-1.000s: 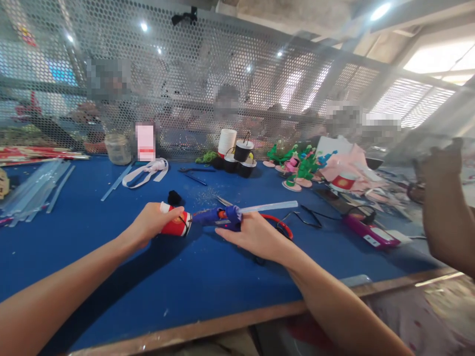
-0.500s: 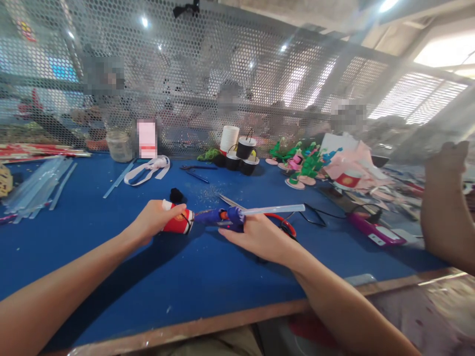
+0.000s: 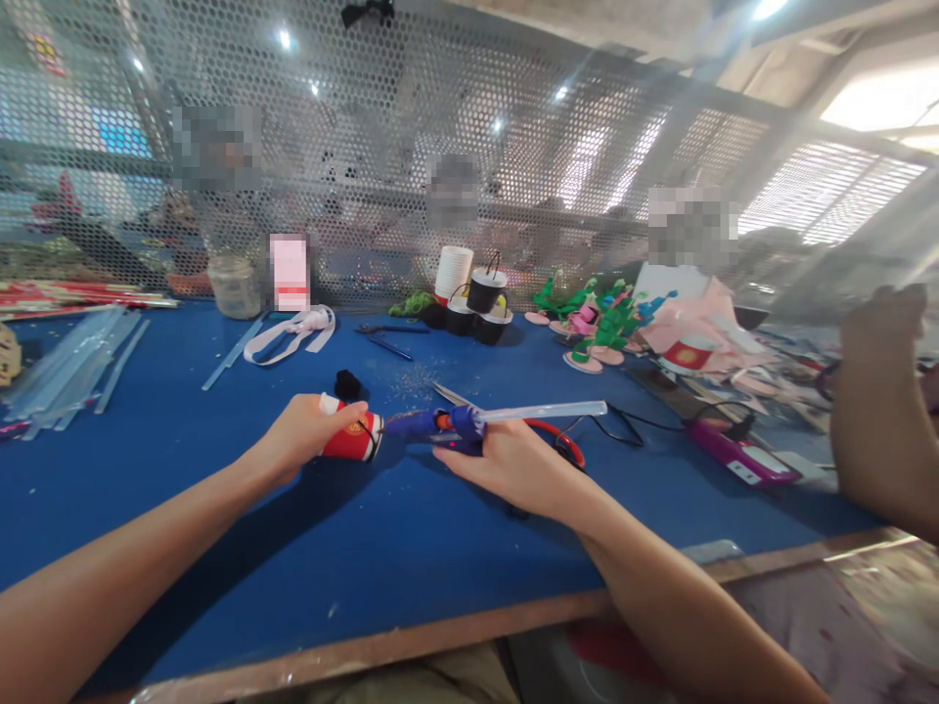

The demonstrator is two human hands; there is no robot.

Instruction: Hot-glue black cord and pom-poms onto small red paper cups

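left hand (image 3: 304, 435) wrapped round a small red cup (image 3: 353, 438) lying sideways on the blue bench (image 3: 220, 508), right hand (image 3: 514, 464) gripping a blue glue gun (image 3: 440, 428), nozzle at the cup, cup's gold emblem too blurry to read

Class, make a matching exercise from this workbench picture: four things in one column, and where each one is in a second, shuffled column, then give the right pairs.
Things:
1. red paper cup
2. glue gun
3. glass jar
4. loose glue sticks

Places:
A. far left of the blue table
B. in the right hand
C. by the mesh screen
D. in the left hand

Pairs: 1-D, 2-B, 3-C, 4-A
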